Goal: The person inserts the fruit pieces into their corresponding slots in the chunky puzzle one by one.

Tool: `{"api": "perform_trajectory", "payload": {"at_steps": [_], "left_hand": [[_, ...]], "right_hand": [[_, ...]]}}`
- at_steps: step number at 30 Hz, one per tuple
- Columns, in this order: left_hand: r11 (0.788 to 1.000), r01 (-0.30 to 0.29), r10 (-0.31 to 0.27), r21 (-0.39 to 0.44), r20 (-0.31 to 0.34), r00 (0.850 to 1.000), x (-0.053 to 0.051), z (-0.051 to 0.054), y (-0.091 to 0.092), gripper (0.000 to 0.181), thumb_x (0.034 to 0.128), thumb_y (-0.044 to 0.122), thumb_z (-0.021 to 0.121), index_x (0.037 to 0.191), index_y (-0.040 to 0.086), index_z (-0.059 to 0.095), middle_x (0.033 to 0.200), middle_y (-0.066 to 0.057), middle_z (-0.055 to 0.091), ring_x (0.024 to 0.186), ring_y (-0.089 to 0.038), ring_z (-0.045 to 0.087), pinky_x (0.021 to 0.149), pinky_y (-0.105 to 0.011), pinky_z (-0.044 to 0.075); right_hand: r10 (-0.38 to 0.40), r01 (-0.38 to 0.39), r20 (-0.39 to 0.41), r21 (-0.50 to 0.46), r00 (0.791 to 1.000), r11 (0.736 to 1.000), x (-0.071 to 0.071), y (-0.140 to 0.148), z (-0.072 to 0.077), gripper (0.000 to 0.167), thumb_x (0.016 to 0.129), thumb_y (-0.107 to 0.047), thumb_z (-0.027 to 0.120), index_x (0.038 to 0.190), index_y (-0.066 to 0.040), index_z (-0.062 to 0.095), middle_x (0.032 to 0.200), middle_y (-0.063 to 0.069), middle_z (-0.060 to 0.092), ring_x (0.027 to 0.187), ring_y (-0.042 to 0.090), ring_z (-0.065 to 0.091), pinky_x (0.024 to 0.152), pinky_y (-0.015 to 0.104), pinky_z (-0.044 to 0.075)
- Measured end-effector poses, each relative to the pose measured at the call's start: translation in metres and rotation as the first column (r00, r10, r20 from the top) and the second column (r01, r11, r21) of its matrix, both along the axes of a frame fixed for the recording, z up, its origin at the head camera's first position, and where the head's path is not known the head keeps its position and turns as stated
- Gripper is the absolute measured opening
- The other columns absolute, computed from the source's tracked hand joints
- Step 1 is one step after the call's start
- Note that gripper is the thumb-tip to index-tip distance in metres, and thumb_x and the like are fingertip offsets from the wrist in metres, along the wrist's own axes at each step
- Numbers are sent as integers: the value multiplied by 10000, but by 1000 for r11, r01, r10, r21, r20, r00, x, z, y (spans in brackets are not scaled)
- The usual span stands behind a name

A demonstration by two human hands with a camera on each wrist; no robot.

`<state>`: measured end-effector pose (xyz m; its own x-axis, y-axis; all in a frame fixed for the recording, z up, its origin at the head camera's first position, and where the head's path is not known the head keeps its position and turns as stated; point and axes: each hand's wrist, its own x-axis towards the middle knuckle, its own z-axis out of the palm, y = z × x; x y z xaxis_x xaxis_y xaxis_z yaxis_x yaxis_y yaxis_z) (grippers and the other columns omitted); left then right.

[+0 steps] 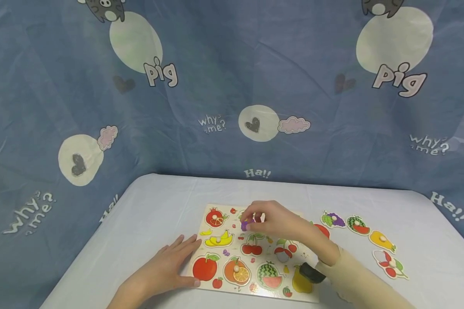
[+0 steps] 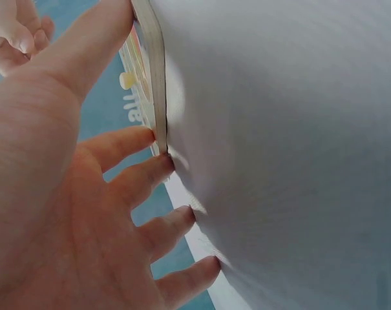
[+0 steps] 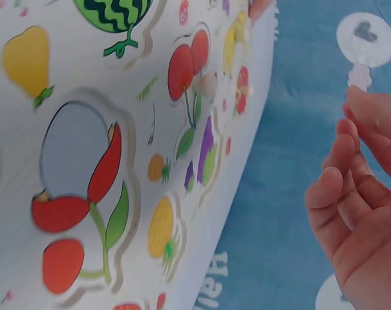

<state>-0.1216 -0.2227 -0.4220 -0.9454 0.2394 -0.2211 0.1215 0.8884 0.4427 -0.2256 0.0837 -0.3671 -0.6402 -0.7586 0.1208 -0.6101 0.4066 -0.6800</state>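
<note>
A fruit puzzle board (image 1: 232,288) lies on the table, with printed recesses and several knobbed pieces. My left hand (image 1: 166,266) is spread at its left side; in the left wrist view, the fingertips touch the edge and table, and the thumb meets the board's edge. My right hand (image 1: 268,219) hovers over the printed grapes (image 1: 245,225), partly hiding them. In the right wrist view the fingers (image 3: 326,190) are loosely bent, with nothing visible between them. Nearby on the board are a cherry piece (image 1: 252,248), a banana piece (image 1: 219,239), a pomegranate piece (image 1: 215,218) and an orange piece (image 1: 237,272).
Right of the board lie loose pieces: grapes (image 1: 333,219), a watermelon (image 1: 358,225), a yellow pear-shaped fruit (image 1: 382,241) and a red-and-white fruit (image 1: 389,264). A red piece (image 1: 322,230) shows partly behind the right forearm. A blue printed curtain (image 1: 224,159) hangs behind the table.
</note>
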Motion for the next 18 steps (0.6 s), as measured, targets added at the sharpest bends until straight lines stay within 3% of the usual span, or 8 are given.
{"api": "perform_trajectory", "payload": {"at_steps": [6,18], "left_hand": [[1000,-5,5,0,9,1000,-1,0,0,954,655,524,861,1463,180,486,1534,-32,406,1440,-367,254,1091,-675,218],[1000,-2,2,2,15,1000,-3,-1,-1,954,651,532,860,1459,184,491,1532,-28,409,1440,-364,259,1090,-679,216]], "right_hand": [[-80,80,34,7,996,997,3,15,1,234,921,-146,700,1099,-296,689,950,-168,640,867,107,577,707,301,530],[-158,158,-14,3,987,987,6,43,3,232,922,-147,701,1116,-273,684,931,-139,641,832,130,576,690,282,523]]}}
